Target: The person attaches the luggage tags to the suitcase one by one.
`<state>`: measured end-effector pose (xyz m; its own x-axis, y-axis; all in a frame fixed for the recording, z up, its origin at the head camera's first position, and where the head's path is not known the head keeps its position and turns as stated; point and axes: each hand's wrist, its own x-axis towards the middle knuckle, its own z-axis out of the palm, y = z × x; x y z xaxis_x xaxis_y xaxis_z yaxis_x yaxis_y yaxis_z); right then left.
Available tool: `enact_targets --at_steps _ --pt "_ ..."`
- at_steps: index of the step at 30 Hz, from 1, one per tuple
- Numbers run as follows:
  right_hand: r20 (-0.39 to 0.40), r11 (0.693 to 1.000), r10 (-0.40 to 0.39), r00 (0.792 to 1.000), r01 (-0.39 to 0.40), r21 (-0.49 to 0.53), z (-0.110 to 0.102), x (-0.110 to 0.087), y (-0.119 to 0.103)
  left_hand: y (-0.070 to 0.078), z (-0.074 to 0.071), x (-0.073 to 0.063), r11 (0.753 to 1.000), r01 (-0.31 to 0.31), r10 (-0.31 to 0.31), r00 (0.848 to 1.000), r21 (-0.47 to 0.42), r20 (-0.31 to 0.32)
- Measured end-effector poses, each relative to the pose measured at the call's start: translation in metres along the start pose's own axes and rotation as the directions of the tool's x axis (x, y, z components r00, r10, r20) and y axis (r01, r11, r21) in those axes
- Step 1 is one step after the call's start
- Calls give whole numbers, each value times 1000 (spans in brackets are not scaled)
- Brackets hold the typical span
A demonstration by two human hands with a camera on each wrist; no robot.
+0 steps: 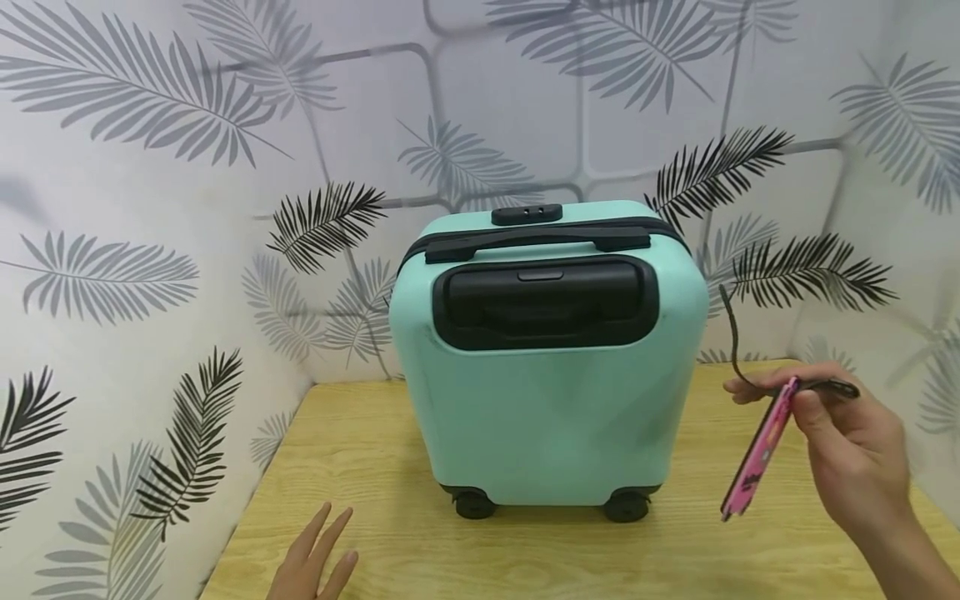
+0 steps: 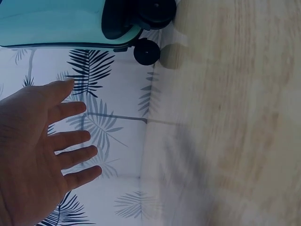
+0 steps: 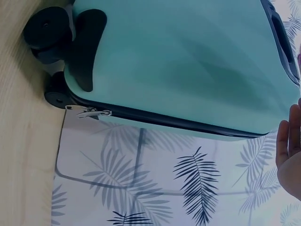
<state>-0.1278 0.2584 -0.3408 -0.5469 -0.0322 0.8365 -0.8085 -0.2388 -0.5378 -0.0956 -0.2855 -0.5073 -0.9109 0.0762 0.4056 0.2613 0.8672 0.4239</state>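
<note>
A mint-green suitcase [image 1: 555,425] stands upright on its black wheels. Its black carry handle [image 1: 536,239] lies across the top, above the recessed black pull handle [image 1: 546,304]. To the right of the case, my right hand [image 1: 855,454] pinches a thin pink luggage tag [image 1: 757,462] near its upper end, between thumb and fingers. A dark strap [image 1: 734,342] curls up from the tag. Only part of that hand shows at the right wrist view's edge. My left hand [image 1: 309,560] hovers at lower left, its fingers spread and holding nothing; the left wrist view shows the palm.
The case rests on a yellowish wood-grain tabletop [image 1: 345,442]. Behind and to the left rise walls [image 1: 187,208] patterned with grey and black leaves. Low on the case's side, metal zipper pulls [image 3: 94,113] hang in the right wrist view.
</note>
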Motion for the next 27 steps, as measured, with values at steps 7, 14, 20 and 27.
enact_targets --at_steps 7,14,20,27 --pt "11 997 -57 998 56 47 11 18 -2 11 -16 11 992 -28 27 1000 -127 -13" --pt "20 997 -73 997 72 37 19 28 -3 42 -43 27 979 39 -41 999 -198 -4" --pt "9 998 -44 999 44 -38 22 30 -5 60 -57 43 978 -51 26 992 -204 -121" --pt "-5 998 -38 999 38 -53 26 34 -7 79 -74 60 959 -145 101 978 -245 -181"
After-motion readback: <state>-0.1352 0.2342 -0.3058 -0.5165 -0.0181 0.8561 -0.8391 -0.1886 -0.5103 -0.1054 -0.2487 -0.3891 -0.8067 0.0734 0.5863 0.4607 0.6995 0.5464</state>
